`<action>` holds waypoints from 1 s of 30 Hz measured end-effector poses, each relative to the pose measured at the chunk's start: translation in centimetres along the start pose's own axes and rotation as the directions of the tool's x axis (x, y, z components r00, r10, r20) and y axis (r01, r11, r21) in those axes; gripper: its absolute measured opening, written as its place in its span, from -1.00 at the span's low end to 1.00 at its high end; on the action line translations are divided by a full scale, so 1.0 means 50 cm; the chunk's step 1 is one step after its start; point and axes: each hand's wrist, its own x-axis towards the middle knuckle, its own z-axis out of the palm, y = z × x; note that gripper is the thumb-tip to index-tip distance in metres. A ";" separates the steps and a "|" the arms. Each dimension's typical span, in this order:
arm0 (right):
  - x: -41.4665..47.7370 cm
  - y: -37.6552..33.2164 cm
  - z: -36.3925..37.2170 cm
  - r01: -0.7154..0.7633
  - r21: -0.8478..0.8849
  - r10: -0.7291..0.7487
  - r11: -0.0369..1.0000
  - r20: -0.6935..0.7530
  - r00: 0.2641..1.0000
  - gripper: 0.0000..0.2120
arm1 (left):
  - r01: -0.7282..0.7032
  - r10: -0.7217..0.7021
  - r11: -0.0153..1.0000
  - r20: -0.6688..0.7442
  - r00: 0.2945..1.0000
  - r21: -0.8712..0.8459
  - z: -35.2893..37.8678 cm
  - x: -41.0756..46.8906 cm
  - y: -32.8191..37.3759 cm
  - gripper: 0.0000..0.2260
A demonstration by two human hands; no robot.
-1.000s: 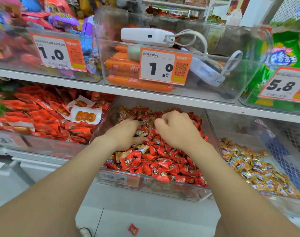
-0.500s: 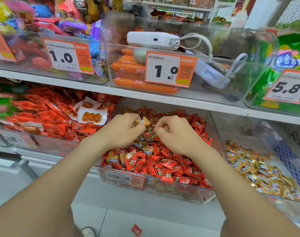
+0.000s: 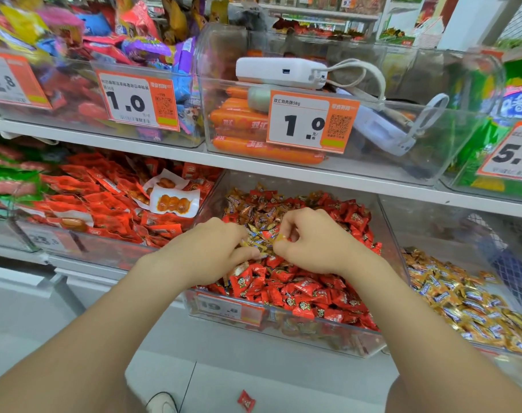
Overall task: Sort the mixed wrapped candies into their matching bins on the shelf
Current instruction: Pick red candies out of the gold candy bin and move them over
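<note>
Left hand point(image 3: 212, 253): curled round gold-wrapped candies point(image 3: 255, 244).
Right hand point(image 3: 312, 244): pinching one gold candy point(image 3: 281, 238).
Mixed bin point(image 3: 313, 333): clear, holds red candies point(image 3: 301, 289) and gold ones, beneath both hands.
Neighbouring bin point(image 3: 489, 351): gold only, right.

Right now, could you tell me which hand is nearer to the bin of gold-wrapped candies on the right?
Right. The right hand is midway across the mixed bin, closer to the gold-candy bin; the left hand is farther left, by the mixed bin's left wall.

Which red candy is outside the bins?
The lone red candy on the floor, near the white shoe; the others lie in the middle bin.
</note>
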 end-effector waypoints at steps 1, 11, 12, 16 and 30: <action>0.000 0.001 -0.004 -0.006 0.017 0.007 1.000 -0.012 1.000 -0.87 | 0.004 -0.004 1.000 -0.013 1.000 -0.023 -0.001 -0.003 -0.005 -0.61; 0.004 0.009 0.003 0.001 -0.197 -0.028 0.980 -0.131 0.991 -0.80 | -0.070 0.081 0.993 0.120 0.989 -0.091 0.007 -0.035 -0.035 -0.79; 0.007 0.007 0.007 0.043 -0.150 -0.064 0.988 -0.139 0.988 -0.79 | -0.060 0.073 0.992 0.127 0.989 -0.107 0.006 -0.034 -0.035 -0.81; 0.023 -0.006 0.025 0.203 -0.029 -0.205 0.979 -0.090 0.975 -0.79 | -0.050 0.062 0.990 0.091 0.994 -0.134 0.006 -0.032 -0.032 -0.86; 0.043 -0.002 0.044 0.158 -0.165 -0.122 0.974 0.208 0.970 -0.65 | 0.031 -0.057 0.966 -0.094 0.994 -0.258 -0.016 -0.008 -0.007 -0.85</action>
